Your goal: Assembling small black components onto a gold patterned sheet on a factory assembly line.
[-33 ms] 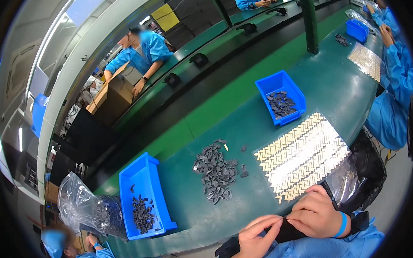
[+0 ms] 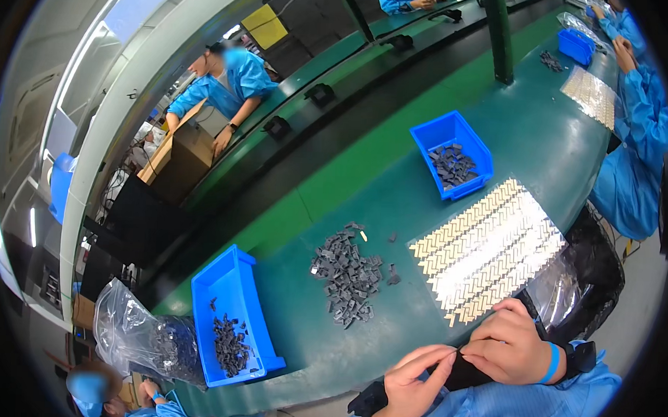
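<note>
My left hand [image 2: 416, 380] and my right hand [image 2: 507, 345] meet at the table's near edge, each with thumb and forefinger pinched together. A small black part [image 2: 459, 353] shows between the fingertips, mostly hidden by them. Just beyond my right hand lies a sheet [image 2: 487, 250] with slanted rows of small cream strips on a shiny backing. To its left is a loose pile of small dark grey plastic parts [image 2: 346, 276], with a few strays beside it and one cream strip [image 2: 363, 237] at its far edge.
A blue bin [image 2: 448, 150] of dark parts stands behind the sheet. Another blue bin [image 2: 228, 293] with small black parts is at the left, by a clear plastic bag [image 2: 149, 334]. Across the conveyor [image 2: 306, 160], a person handles a cardboard box [image 2: 181, 155]. Co-workers sit at right and lower left.
</note>
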Motion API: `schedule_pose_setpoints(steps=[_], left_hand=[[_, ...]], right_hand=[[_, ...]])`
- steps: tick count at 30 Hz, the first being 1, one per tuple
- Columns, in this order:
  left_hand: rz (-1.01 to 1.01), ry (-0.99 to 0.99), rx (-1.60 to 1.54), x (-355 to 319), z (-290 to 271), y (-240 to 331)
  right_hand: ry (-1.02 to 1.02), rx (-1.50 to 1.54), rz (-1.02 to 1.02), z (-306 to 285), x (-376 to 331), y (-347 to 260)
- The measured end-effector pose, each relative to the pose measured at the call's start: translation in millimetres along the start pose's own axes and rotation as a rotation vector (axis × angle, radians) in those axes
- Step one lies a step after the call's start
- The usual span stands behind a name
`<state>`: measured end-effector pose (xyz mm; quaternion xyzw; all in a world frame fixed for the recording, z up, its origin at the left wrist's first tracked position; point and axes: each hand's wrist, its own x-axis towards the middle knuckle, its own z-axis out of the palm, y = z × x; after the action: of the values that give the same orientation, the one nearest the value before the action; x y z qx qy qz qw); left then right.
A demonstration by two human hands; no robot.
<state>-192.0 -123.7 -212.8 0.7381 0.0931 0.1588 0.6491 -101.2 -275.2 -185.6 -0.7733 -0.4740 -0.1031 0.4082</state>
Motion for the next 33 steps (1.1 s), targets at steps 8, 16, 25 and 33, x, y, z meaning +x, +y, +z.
schedule_pose_setpoints(steps=[8,16,25,33], left_hand=[[-0.096,-0.035,-0.051,18.3,-11.9,4.3],[-0.286,-0.111,-0.545,21.7,4.9,-10.9],[-0.204,-0.058,-0.312,13.2,5.7,-7.0],[-0.200,-0.185,-0.265,20.8,8.2,-1.9]], right_hand=[[0.234,-0.012,-0.022,24.1,3.2,14.7],[0.206,0.080,0.132,32.9,-19.9,27.5],[0.113,0.117,0.119,25.7,-23.3,24.5],[0.023,0.209,0.146,19.9,-19.2,29.9]])
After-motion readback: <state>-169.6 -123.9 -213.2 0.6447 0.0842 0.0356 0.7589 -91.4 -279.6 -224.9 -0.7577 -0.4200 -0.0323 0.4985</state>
